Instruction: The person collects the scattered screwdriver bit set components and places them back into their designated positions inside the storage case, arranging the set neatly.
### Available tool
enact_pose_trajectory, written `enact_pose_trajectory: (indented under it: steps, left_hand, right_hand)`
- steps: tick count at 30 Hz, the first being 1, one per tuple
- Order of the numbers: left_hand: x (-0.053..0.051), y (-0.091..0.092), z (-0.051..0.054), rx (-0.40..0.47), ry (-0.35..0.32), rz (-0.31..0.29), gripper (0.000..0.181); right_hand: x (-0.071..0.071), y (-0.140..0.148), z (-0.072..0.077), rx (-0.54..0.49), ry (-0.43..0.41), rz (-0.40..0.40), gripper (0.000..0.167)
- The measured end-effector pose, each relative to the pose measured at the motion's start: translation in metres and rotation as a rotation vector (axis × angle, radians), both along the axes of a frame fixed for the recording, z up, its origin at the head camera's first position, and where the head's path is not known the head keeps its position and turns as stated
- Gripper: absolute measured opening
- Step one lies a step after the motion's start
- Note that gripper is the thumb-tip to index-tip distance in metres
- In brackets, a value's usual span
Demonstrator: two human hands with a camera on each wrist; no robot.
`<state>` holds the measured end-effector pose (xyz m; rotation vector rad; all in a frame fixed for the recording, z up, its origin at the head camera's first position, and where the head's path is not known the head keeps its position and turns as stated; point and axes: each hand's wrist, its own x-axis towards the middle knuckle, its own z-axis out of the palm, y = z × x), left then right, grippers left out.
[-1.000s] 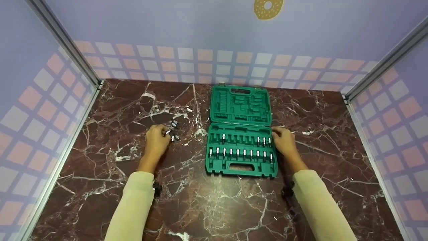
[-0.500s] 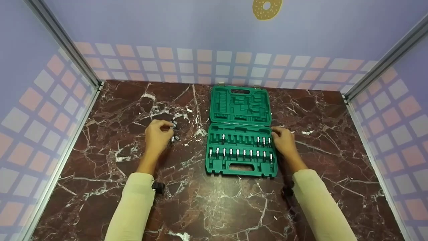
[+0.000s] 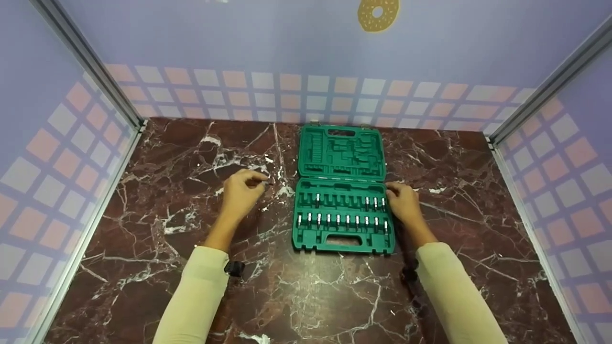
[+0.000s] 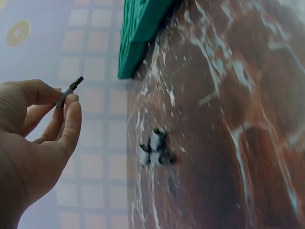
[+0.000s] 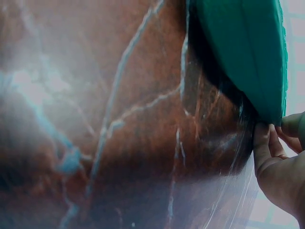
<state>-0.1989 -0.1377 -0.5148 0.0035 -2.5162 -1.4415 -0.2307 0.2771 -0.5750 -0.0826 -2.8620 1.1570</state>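
Between thumb and fingers, my left hand pinches a bit socket with a silver base and a dark tip, lifted above the table left of the case. An opened green socket case lies flat, its lower half holding two rows of silver bit sockets. At the case's right edge, near the hinge, my right hand grips the rim; the right wrist view shows thumb and fingers on the green edge. Several loose sockets lie below the left hand in the left wrist view; the hand hides them in the head view.
The lid lies back toward the rear wall, its moulded slots holding nothing. The front row is filled with sockets; the rear row has several bare slots in its middle. Tiled panels enclose the marbled table behind and at both sides.
My left hand has reached into the loose sockets, picked up a bit socket and moved right toward the case. The right hand stays on the case's edge.
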Motion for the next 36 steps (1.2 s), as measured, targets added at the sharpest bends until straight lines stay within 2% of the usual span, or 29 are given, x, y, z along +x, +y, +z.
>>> enact_pose_trajectory:
  steps: [3, 9, 19, 25, 29, 36]
  left_hand:
    - [0.001, 0.008, 0.004, 0.004, -0.001, -0.045, 0.018]
    - [-0.003, 0.030, 0.010, 0.033, -0.021, -0.172, 0.017]
    - [-0.006, 0.069, 0.018, 0.043, -0.095, -0.306, 0.013]
    - [-0.009, 0.092, 0.023, -0.038, -0.090, -0.360, 0.013]
    - [-0.012, 0.106, 0.025, -0.084, -0.080, -0.422, 0.014]
    - [-0.019, 0.128, 0.022, -0.091, -0.160, -0.501, 0.014]
  right_hand:
    - [0.000, -0.001, 0.000, 0.001, 0.002, 0.002, 0.028]
    - [0.000, -0.001, 0.003, -0.006, -0.016, 0.003, 0.029]
    - [0.001, 0.002, 0.009, 0.004, -0.052, 0.021, 0.030]
    - [0.000, 0.003, 0.012, 0.038, -0.016, 0.032, 0.030]
    - [-0.001, 0.003, 0.013, 0.056, 0.007, 0.057, 0.031]
    - [-0.002, 0.005, 0.014, 0.047, -0.026, 0.077, 0.032]
